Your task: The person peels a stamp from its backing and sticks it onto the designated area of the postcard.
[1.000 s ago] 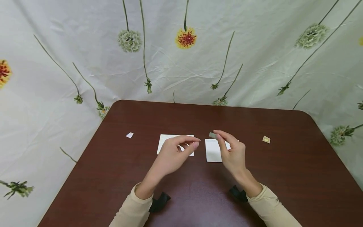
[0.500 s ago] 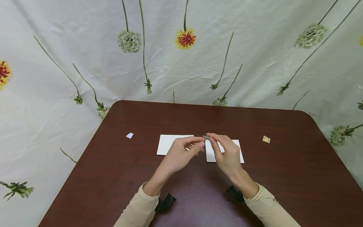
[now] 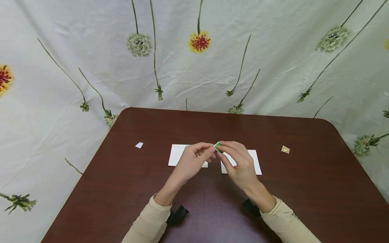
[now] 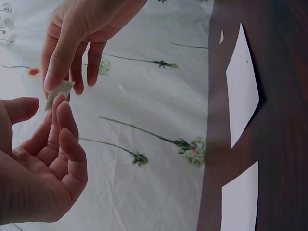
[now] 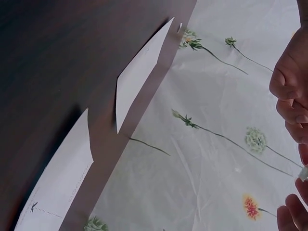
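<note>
Hands (image 3: pixel 190 162) (image 3: pixel 241 165) flank a small piece (image 3: pixel 217 146) (partly green); both touch it.

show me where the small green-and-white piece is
In the head view, the small green-and-white piece is near the centre, between the left hand and the right hand, seen over the gap between two white rectangular cards.

Bringing right hand (image 3: pixel 241 162) leftward and left hand (image 3: pixel 191 163) slightly rightward, closing the earlier gap between them. Showing a bright green face on small piece (image 3: pixel 217 146) in head view, previously grey-green; now touching it with left fingertips.
</note>
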Motion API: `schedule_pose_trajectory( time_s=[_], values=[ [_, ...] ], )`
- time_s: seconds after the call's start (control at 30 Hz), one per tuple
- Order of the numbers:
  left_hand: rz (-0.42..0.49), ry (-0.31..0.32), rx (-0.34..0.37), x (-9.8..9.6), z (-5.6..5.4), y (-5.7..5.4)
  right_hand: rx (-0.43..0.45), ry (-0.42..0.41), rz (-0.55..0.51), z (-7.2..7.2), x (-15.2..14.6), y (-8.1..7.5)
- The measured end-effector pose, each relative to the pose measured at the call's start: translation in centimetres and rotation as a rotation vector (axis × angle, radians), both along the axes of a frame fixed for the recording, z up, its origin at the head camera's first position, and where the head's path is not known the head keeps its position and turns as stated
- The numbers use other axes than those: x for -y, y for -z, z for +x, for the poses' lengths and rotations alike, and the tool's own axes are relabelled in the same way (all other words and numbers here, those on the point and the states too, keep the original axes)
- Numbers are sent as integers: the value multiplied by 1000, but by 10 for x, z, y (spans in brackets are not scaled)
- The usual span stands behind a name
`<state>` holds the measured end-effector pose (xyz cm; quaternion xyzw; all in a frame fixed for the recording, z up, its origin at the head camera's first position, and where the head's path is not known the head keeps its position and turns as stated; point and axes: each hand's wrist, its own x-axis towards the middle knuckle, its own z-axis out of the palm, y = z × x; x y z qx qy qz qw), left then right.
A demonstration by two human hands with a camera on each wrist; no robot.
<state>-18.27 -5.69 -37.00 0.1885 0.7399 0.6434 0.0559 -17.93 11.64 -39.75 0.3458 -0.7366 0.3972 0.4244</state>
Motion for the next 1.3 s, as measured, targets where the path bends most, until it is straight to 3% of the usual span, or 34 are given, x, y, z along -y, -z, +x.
schedule_pose_trajectory(
  time_s=[0.5, 0.9, 1.1, 1.3],
  values=[
    [-9, -45, -12, 0, -3, 3, -12, -10, 20, -2, -2, -1],
    [-40, -35, -9, -1, -5, 6, 19, 14, 74, -5, -6, 3],
    [-16, -18, 12, 0, -6, 7, 57, 12, 71, -5, -7, 5],
    [-20, -12, 11, 0, -7, 7, 155, 8, 61, -4, -6, 4]
  ],
)
